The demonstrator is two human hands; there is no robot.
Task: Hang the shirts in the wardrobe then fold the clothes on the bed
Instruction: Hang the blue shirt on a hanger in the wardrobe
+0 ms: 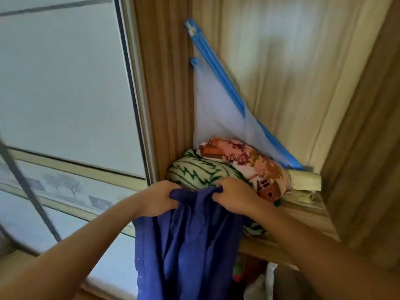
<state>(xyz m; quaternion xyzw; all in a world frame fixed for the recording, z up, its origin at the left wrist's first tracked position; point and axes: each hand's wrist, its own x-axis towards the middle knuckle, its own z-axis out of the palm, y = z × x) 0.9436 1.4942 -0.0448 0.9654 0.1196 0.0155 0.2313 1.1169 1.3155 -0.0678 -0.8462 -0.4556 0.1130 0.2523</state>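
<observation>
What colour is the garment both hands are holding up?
Dark blue-purple, plain; the garment shows best in the head view, gripped by left hand and right hand.

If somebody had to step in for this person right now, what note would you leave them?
Left hand and right hand each grip the bunched top of the dark blue garment, which hangs down in front of the wardrobe shelf.
On the shelf lie a green-and-white bundle and a floral bundle.
No hanger or rail in view; this garment is not hung yet.
Left: hang it, then fold the clothes on the bed (out of view).
</observation>
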